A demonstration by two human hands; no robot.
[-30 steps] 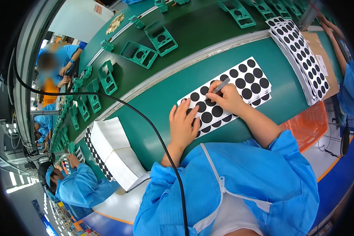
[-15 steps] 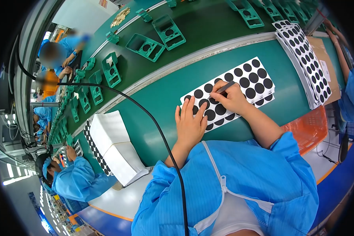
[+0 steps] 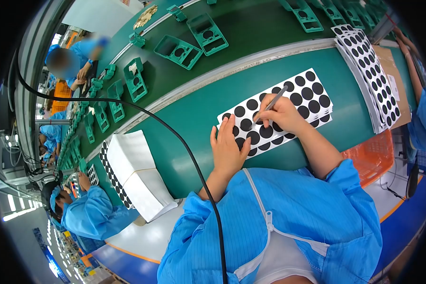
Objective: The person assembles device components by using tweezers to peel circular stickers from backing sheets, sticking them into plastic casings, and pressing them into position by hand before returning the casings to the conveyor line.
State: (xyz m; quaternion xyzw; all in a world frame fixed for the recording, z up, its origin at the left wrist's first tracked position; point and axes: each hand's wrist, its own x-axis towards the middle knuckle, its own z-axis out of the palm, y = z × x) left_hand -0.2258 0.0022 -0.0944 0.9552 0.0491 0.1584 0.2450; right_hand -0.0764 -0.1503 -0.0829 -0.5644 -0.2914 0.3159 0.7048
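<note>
White sheets with rows of black discs (image 3: 309, 93) lie stacked at a slant on the green bench in front of me. My left hand (image 3: 227, 146) rests on the left end of the stack, its fingers spread flat over the top sheet. Between the fingers of my right hand (image 3: 281, 113) is a slim grey pen-like tool (image 3: 279, 96), tilted with its tip low over the discs near my left fingers. Whether the tip touches the sheet, I cannot tell.
A banded white paper stack (image 3: 135, 161) lies to the left, more disc sheets (image 3: 371, 78) to the right. Green plastic housings (image 3: 207, 35) sit on the dark green belt beyond a metal rail. An orange crate (image 3: 371, 158) stands lower right. A black cable (image 3: 175, 135) crosses my view. Co-workers sit nearby.
My right hand has tipped the grey tool more upright, with its tip shifted down the sheet. My left hand stays in place. The green housings have shifted slightly right in view.
</note>
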